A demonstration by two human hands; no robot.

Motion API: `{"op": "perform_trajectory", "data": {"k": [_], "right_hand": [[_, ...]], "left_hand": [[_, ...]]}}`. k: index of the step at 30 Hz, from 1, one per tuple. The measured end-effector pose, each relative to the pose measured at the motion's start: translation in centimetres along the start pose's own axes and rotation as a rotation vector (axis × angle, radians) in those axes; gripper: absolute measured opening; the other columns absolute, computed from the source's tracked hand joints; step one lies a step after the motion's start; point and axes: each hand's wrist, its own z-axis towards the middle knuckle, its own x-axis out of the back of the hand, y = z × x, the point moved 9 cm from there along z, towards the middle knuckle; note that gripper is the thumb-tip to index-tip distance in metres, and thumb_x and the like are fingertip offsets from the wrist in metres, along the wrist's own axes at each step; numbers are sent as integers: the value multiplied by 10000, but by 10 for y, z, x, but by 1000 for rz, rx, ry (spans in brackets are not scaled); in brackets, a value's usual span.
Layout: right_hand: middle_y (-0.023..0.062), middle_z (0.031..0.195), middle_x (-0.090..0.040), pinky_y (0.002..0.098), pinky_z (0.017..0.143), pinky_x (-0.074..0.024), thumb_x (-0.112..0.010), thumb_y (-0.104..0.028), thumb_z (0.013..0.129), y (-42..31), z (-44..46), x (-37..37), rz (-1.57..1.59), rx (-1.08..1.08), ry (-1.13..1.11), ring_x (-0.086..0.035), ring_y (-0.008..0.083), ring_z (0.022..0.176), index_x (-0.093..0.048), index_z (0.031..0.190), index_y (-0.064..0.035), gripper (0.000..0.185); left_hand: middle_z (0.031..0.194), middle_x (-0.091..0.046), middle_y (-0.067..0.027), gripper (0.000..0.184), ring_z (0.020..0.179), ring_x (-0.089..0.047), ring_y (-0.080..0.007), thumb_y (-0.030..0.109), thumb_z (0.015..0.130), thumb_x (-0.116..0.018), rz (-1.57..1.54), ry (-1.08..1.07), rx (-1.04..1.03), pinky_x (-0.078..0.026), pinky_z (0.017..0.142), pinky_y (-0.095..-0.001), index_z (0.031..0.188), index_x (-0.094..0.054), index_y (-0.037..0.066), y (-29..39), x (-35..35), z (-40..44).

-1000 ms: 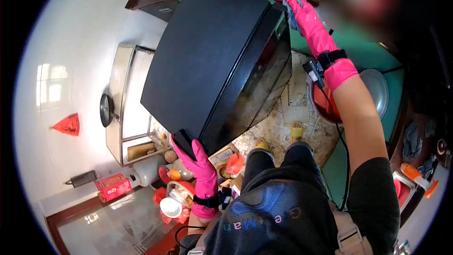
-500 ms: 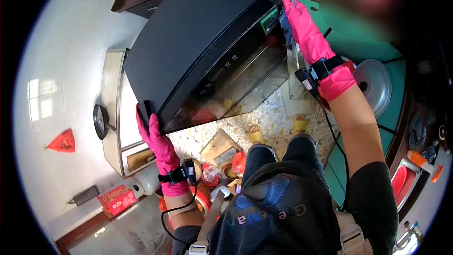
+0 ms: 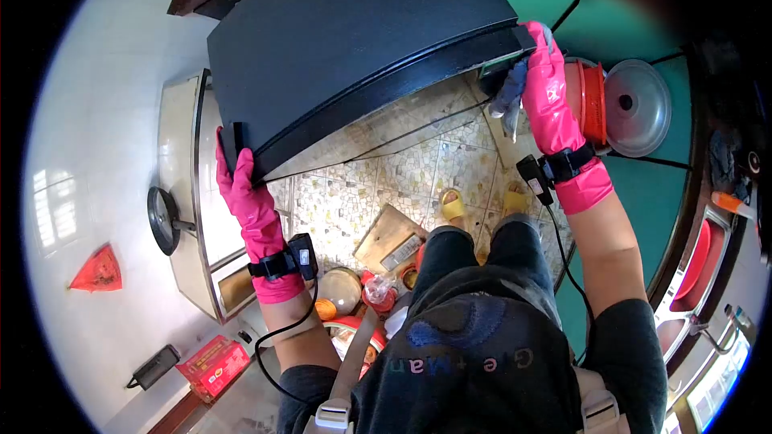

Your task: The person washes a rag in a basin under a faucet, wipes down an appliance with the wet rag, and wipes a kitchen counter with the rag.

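A large black appliance with a flat top [image 3: 354, 48] and a glossy front spans the space before me; its exact kind is not plain. Both my hands wear pink rubber gloves. At its left front corner, my left hand [image 3: 245, 197] grips round a small black upright piece, thumb and fingers on either side. My right hand [image 3: 551, 96] is at the right front corner, fingers bent over the end. A blue-grey cloth [image 3: 508, 98] hangs from that hand, against the appliance's side. The front face is seen nearly edge-on and mirrors or shows the floor.
Below lie a cardboard piece [image 3: 390, 241] and several bags and bowls on the tiled floor [image 3: 418, 169]. To the right are a metal lid [image 3: 637, 108], a red basket [image 3: 593, 104] and green cabinets [image 3: 635, 217]. A frying pan [image 3: 163, 221] hangs at left, above a red box [image 3: 213, 366].
The appliance appears more level and its front is seen more edge-on. In view, my left hand has shifted up and left, my right hand down and right. Both stay at its corners.
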Motion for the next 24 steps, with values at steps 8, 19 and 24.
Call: {"op": "perform_trajectory", "data": {"k": [8,19,24], "right_hand": [[-5,939,-612,262,807,-431,-505,-380,1005,-46,-62,33,-356,262,-103,-539,98,865,-638,1108,-57,364],[49,807,-647,294,647,-480,-534,-345,980,-58,-177,152,-769,-336,-394,-607,145,729,-637,949,1,362],[55,837,-652,285,686,-473,-501,-408,999,-55,-224,86,-320,-340,-779,-601,142,727,-629,984,-25,404]], "left_hand": [[1209,-620,-74,554,1017,-601,-158,56,857,-705,17,27,-29,-475,883,-266,1381,-524,59,-3,5,1],[1365,-540,-165,838,1242,-506,-214,669,951,-360,382,201,16,-352,1060,-336,1479,-347,19,-23,45,-145],[1321,-568,-90,943,1174,-541,-224,755,924,-166,95,136,529,-410,1004,-332,1461,-388,13,2,10,-252]]}}
